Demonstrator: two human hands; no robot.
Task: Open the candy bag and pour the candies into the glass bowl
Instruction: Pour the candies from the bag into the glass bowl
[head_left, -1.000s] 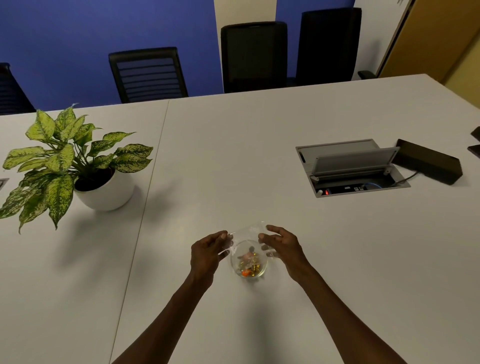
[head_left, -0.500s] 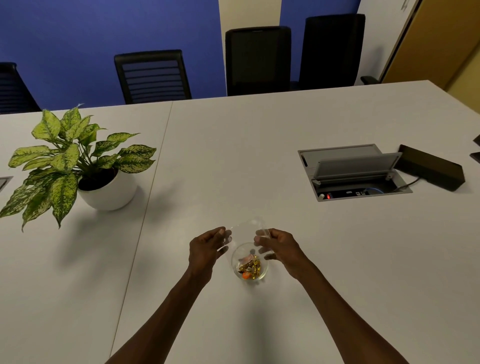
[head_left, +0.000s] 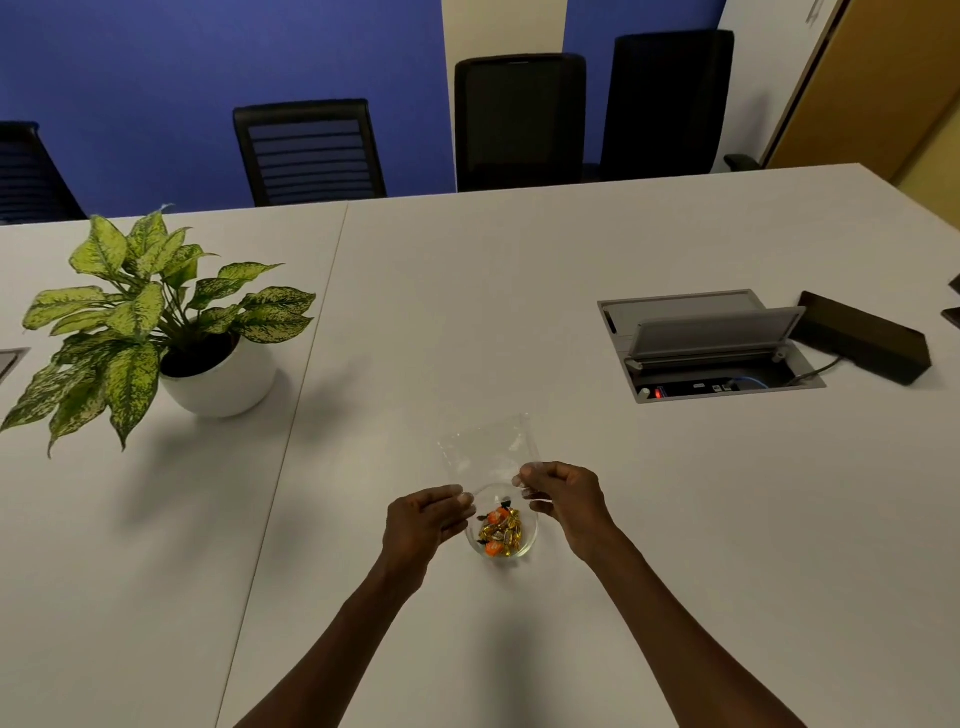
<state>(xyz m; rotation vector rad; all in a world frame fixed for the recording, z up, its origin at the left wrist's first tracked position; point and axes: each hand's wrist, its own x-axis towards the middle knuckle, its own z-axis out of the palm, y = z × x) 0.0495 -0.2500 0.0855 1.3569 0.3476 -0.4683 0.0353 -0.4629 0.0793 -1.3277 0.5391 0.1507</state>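
Here your right hand pinches the clear, emptied candy bag just above the glass bowl of candies on the desk, while your left hand hovers loosely open beside the bowl's rim.

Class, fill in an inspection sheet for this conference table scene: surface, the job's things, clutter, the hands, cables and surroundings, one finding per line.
Surface: white table, two tops joined at a seam, bare around the work.
Job's things: clear candy bag looks empty, lifted above the far rim of the glass bowl; wrapped candies, orange and gold, lie in the bowl.
Clutter: potted plant far left; black box far right.
Hands: right hand has a pinch grip on the bag's edge; left hand is at the bowl's left side, bag contact unclear.
Cables: one lead runs from the black box into the open floor-box hatch.
Surroundings: black chairs, blue wall.
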